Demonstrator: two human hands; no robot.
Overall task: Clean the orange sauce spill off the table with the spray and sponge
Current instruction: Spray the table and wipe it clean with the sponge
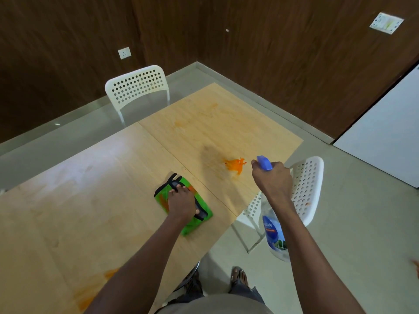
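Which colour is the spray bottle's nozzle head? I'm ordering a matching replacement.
Blue, on the spray bottle in the head view.

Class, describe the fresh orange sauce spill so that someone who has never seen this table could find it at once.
Start at the wooden table and go to its right panel. The orange sauce spill lies near that panel's right edge, just left of the blue nozzle of the spray bottle gripped by the right hand. Unlike the faint smears elsewhere, it is one vivid, thick splat.
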